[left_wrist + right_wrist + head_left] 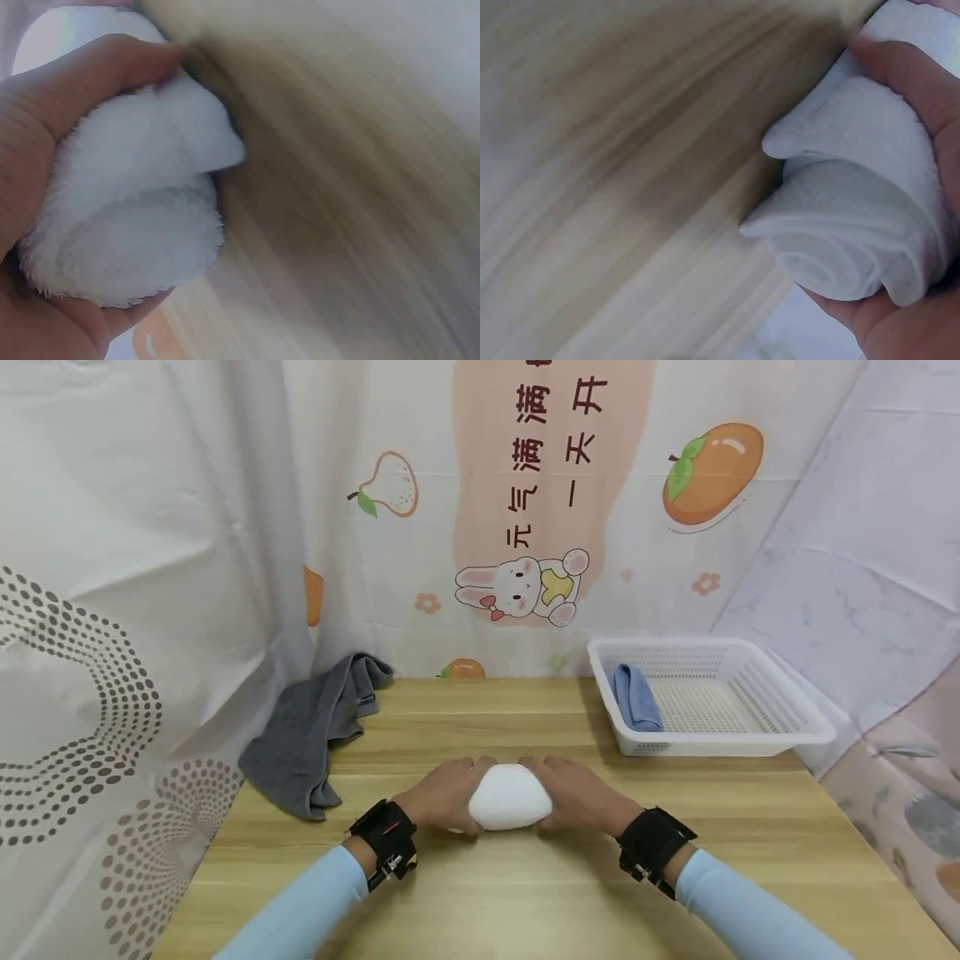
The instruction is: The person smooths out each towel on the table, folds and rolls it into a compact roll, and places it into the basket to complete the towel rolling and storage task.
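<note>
A white towel (510, 797), rolled into a thick bundle, is held between both hands over the middle of the table. My left hand (447, 795) grips its left end, the thumb lying across the fluffy roll (142, 247) in the left wrist view. On the other end, my right hand (581, 795) has its fingers curled round the towel. The right wrist view shows the spiral layers of that end (825, 262) and a loose flap. Whether the towel touches the wood underneath cannot be told.
A crumpled dark grey towel (300, 739) lies at the table's left back. At the right back stands a white plastic basket (705, 744) with a folded blue cloth (636, 697) inside. Printed curtains (420, 568) hang along the back and sides of the wooden table (510, 910).
</note>
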`<state>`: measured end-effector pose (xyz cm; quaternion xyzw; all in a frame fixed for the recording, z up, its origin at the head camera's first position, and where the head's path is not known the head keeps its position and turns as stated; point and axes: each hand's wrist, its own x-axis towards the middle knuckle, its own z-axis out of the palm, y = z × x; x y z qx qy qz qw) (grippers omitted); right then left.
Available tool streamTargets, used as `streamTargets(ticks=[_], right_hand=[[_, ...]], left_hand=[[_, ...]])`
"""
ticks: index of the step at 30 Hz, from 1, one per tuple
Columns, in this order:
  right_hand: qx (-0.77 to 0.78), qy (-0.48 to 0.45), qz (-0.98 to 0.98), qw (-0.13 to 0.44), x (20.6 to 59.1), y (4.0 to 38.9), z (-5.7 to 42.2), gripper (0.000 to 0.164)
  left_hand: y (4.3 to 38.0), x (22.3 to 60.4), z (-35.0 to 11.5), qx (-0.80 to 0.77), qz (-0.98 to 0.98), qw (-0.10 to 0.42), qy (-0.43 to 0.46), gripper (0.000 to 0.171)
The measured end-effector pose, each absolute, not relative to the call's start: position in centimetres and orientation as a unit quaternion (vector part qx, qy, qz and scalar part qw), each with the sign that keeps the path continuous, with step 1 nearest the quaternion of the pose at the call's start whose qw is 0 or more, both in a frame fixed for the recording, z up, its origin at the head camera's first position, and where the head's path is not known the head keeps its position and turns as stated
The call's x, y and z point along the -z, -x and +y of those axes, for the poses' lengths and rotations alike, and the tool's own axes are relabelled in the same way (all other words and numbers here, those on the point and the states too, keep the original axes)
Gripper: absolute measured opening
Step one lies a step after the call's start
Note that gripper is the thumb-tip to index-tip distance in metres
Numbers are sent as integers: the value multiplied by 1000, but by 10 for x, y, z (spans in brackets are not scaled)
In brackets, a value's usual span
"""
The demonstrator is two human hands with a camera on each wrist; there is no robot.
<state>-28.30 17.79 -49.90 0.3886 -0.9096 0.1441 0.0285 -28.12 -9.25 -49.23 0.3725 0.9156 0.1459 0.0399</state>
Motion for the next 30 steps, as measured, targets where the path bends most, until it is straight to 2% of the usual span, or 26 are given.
streamTargets(ticks=[4, 10, 12, 16, 23, 30], right_hand=[[-158, -393, -906, 19, 497, 284, 177, 94], [-145, -397, -906, 5, 495, 290, 178, 90], [-144, -398, -906, -1, 495, 292, 178, 90], [-151, -404, -902, -12, 494, 293, 178, 89], [-157, -394, -905, 16, 500, 279, 176, 97], [-153, -384, -909, 48, 500, 276, 177, 88]], left_hand=[[278, 496, -95, -153, 918, 23, -366, 99], [264, 503, -93, -43, 927, -70, -365, 99], [260, 503, -91, -15, 928, -86, -362, 101], [258, 500, -90, -12, 928, -82, -364, 104], [265, 499, -93, -49, 927, -29, -370, 104], [272, 496, -104, -117, 911, -5, -395, 105]])
